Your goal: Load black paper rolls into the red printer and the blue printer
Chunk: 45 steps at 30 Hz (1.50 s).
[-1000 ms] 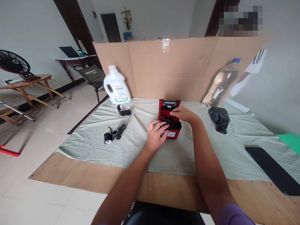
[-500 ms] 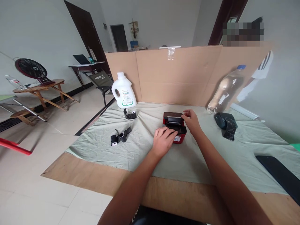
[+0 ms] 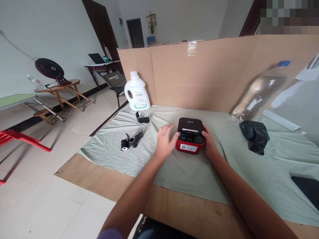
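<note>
A small red and black printer [image 3: 190, 147] stands on the cloth before me, its black lid down and a white label on its front. My right hand [image 3: 208, 141] grips its right side, thumb at the front and fingers partly hidden behind. To the left of the printer, my left hand [image 3: 165, 141] is open with fingers spread, holding nothing. Its thumb comes up close to the printer's left edge; whether they touch I cannot tell. Farther left lie several small black rolls [image 3: 133, 142] with loose strips, one of them a separate roll [image 3: 143, 118] farther back.
A white jug [image 3: 138, 94] stands at the back left against a cardboard screen [image 3: 199, 76]. At right are a large clear bottle [image 3: 261, 89], leaning, a dark device [image 3: 254, 131] with a black strip, and a black flat object [image 3: 307, 187]. Green cloth [image 3: 179, 179] covers the board.
The printer's lid has come down from its raised position. My left hand has moved off the printer to its left, and my right hand has come down onto its right side.
</note>
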{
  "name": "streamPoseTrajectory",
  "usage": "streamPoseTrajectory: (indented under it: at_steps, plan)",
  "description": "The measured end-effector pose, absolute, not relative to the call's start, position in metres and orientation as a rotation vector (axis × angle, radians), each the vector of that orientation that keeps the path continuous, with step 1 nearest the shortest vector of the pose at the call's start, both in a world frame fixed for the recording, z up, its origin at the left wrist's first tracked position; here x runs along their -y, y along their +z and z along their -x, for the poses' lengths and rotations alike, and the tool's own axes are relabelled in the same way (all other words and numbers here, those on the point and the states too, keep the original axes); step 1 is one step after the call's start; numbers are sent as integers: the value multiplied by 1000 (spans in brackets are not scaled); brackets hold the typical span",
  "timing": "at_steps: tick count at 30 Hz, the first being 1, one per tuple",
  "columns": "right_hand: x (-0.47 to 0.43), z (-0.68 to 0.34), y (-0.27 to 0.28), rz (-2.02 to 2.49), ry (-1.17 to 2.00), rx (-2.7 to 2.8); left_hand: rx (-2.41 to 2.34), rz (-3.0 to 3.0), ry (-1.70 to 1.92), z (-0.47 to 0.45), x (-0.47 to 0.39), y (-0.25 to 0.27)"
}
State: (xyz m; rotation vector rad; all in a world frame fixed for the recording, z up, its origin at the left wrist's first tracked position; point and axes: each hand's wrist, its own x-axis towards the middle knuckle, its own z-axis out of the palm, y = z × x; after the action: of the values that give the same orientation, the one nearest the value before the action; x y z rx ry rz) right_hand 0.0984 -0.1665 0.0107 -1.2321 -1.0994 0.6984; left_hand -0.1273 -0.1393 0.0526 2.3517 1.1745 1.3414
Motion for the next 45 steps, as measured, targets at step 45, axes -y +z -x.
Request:
streamPoseTrajectory:
  at_steps: [45]
  plan:
    - [171, -97, 12, 1294, 679, 1066, -1831, -2125, 445, 371, 123, 40]
